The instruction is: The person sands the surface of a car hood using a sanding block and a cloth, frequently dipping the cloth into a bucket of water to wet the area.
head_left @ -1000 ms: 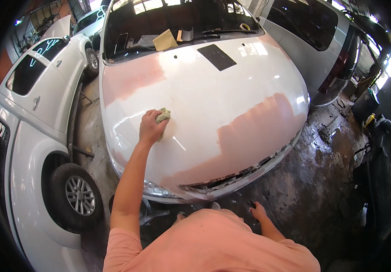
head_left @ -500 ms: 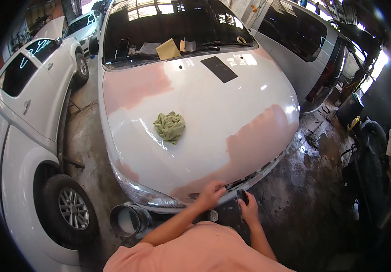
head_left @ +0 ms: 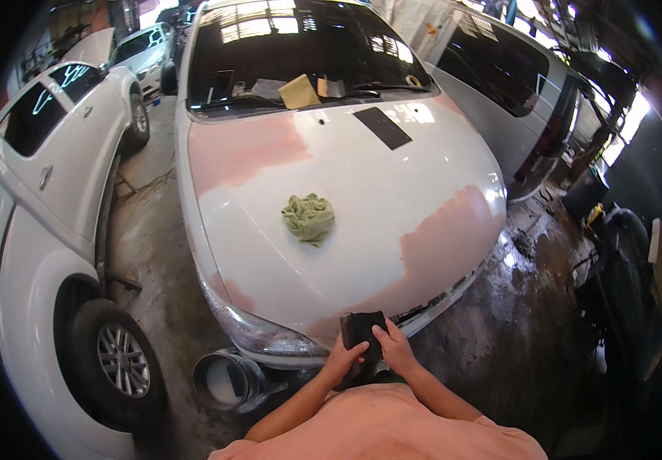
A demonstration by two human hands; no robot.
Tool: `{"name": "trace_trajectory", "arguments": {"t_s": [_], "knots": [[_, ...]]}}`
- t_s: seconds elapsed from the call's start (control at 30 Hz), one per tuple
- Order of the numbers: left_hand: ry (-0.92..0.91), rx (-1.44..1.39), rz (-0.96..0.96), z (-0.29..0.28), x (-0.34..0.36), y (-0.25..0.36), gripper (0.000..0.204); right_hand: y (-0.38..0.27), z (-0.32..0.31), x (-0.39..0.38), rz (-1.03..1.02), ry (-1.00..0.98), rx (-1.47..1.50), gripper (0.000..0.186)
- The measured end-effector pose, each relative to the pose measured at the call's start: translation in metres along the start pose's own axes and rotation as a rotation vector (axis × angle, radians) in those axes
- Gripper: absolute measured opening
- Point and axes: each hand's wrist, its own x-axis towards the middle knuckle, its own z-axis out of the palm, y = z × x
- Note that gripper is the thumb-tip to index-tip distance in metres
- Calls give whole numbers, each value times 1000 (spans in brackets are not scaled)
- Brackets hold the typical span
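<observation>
With both hands meeting at the hood's (head_left: 361, 222) front edge, I note left hand (head_left: 340, 360) and right hand (head_left: 394, 349) fingers pinched on a dark pad (head_left: 361, 330), held flat as if for folding, the green rag (head_left: 309, 218) parked well beyond the fingertips.
</observation>
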Motion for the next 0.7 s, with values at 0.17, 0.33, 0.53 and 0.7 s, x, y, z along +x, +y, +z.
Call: {"name": "trace_trajectory", "arguments": {"t_s": [0.17, 0.33, 0.53, 0.7], "knots": [[136, -223, -40, -23, 2, 3, 45, -33, -5, 18, 35, 22, 21, 33], [284, -219, 122, -16, 18, 46, 51, -50, -60, 73, -61, 97, 170, 39], [536, -211, 505, -3, 115, 81, 55, -85, -148, 247, 54, 46, 394, 36], [677, -117, 599, 11, 181, 103, 51, -156, -189, 463, 9, -101, 406, 40]]}}
